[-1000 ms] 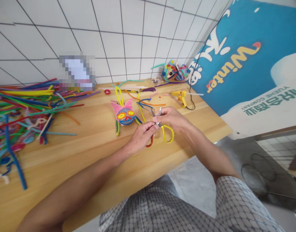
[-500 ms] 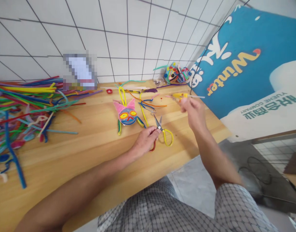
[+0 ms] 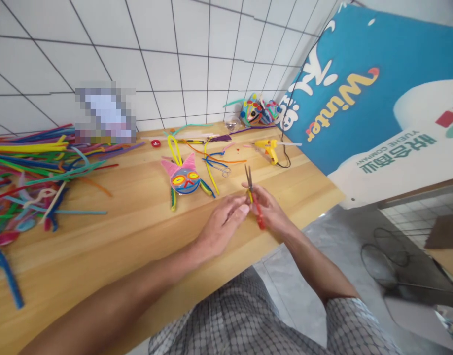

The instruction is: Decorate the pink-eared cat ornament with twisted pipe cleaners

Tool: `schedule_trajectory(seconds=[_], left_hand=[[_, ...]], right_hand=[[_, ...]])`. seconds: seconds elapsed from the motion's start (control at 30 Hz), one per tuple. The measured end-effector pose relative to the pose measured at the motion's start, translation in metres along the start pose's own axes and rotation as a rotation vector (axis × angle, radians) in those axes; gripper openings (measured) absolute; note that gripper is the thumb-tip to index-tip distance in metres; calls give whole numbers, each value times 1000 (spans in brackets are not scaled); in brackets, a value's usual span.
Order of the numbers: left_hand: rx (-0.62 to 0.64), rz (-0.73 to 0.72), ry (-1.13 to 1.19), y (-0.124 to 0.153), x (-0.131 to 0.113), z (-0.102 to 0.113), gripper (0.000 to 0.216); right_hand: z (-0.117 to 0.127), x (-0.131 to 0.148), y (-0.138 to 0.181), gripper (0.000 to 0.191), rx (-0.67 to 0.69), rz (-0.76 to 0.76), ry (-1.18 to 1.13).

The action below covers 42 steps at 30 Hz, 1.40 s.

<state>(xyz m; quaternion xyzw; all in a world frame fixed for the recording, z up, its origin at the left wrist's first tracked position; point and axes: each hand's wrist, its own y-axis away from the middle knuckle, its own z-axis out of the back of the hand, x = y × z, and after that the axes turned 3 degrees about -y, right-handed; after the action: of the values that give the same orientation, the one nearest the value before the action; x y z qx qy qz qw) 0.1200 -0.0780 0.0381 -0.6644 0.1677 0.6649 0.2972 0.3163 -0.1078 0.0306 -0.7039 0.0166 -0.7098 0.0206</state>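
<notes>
My right hand [image 3: 272, 212] is closed round a pair of scissors [image 3: 260, 217] with one red and one yellow handle; the narrow blades point up, away from me. Right beside it, my left hand [image 3: 224, 222] is closed, its thumb and fingertips close to the scissor handles. Whatever may be between those fingers is hidden. To the left of the hands lies a cat-faced craft figure [image 3: 185, 181] with pink ears, yellow-rimmed eyes and a yellow loop on top. Beyond my right hand, a yellow glue gun [image 3: 267, 149] rests on the table.
A heap of coloured pipe cleaners [image 3: 45, 162] covers the table's left end. Small metal scissors [image 3: 225, 170] and loose pipe cleaners lie ahead. A decorated fish-like craft [image 3: 254, 111] stands by the tiled wall; a blue printed board [image 3: 381, 74] borders the right.
My right hand has let go of the glue gun and come back towards me. The scissors have passed from my left hand to my right, with their blades closer together.
</notes>
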Motion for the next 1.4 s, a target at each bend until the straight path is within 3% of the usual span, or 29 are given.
schedule_trajectory(seconds=[0.13,0.27,0.43,0.53,0.67,0.8,0.9,1.0,1.1,1.23,1.4], left_hand=[[-86,-78,-77,4,2,1,30],[-97,-71,-98,1,14,-1,26],[-46,-58,-132,0,19,-3,26],[9,-62,-181,0,22,-3,28],[71,-79,-246,0,32,-5,29],[88,-72,-260,-1,35,-6,28],[54,-25,-209,-2,29,-4,24],[0,101,-122,-4,19,-3,24],[-52,139,-50,-6,12,-3,27],[-95,119,31,-8,14,-4,28],[-68,123,86,-9,16,-1,27]], right_hand=[[9,9,-5,60,73,-43,-514],[11,17,-6,55,84,-47,-613],[12,16,-5,61,54,-34,-530],[23,14,-13,60,-71,-35,-281],[56,11,-37,62,-252,-135,108],[78,11,-51,69,-182,-189,-31],[70,14,-43,68,-15,-216,-229],[47,18,-30,69,128,-241,-296],[24,22,-20,74,234,-257,-327],[8,23,-14,75,276,-271,-343],[6,21,-10,73,253,-248,-312]])
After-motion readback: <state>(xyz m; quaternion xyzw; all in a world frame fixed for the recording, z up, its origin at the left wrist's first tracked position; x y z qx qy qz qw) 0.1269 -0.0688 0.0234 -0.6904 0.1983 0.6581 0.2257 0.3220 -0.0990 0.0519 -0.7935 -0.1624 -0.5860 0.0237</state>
